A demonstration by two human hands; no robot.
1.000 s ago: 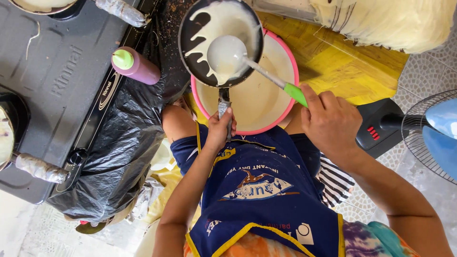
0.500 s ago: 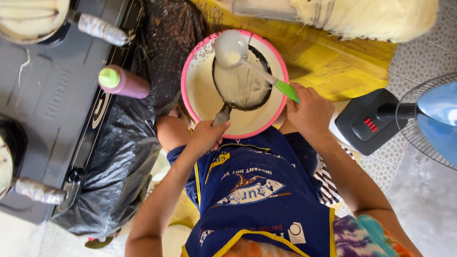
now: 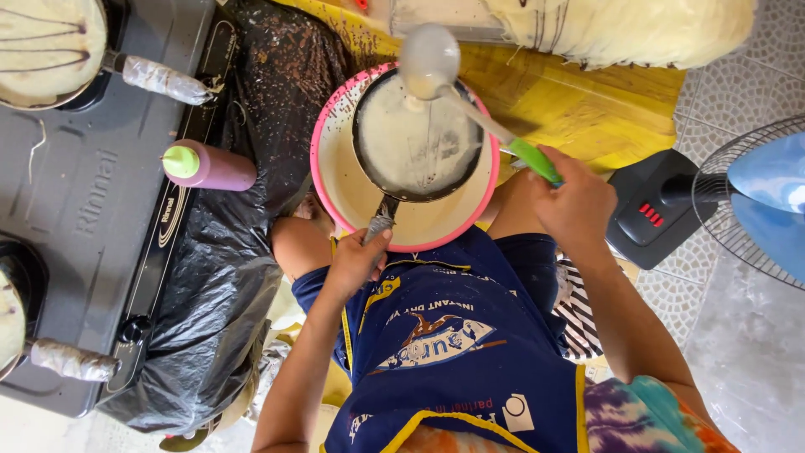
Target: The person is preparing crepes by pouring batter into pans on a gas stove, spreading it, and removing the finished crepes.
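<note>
My left hand (image 3: 356,262) grips the foil-wrapped handle of a small black pan (image 3: 417,138) held over a pink-rimmed basin of pale batter (image 3: 334,180). A thin layer of batter coats the pan's inside. My right hand (image 3: 574,201) holds the green handle of a ladle (image 3: 429,59), whose bowl hangs above the pan's far edge with batter dripping from it. The basin rests between my knees, above my blue apron.
A grey gas stove (image 3: 75,193) stands at the left with a pan of crepe (image 3: 42,46) and another foil-handled pan (image 3: 50,352). A purple squeeze bottle with green cap (image 3: 210,165) lies on black plastic sheeting (image 3: 226,285). An electric fan (image 3: 738,201) is at the right; a yellow board (image 3: 587,109) lies behind.
The pan has tipped back to level over the basin, with its batter now spread thin. The ladle has lifted from the pan to above its far rim.
</note>
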